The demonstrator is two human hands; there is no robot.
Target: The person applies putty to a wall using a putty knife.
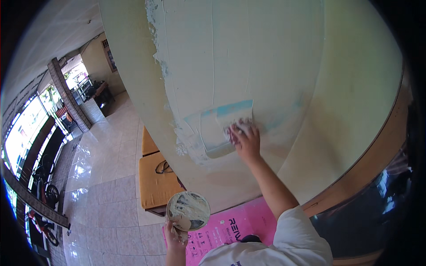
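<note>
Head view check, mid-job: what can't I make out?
Head view: wall directly behind the right hand, hidden by that hand.
Head view: part of the left hand behind the bowl, hidden by it.
Head view: looped dark thing on the orange cushion, too small to identify.

Free wall (199,53) lies above the right hand (245,138), the bowl (208,212) obstructing lower left.

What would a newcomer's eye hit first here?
Likely the big pale-coated wall patch, upper middle, with the right hand just below a turquoise streak. Then the bright pink sheet at bottom centre, and left of it the left hand holding a paste-smeared round bowl.
</note>
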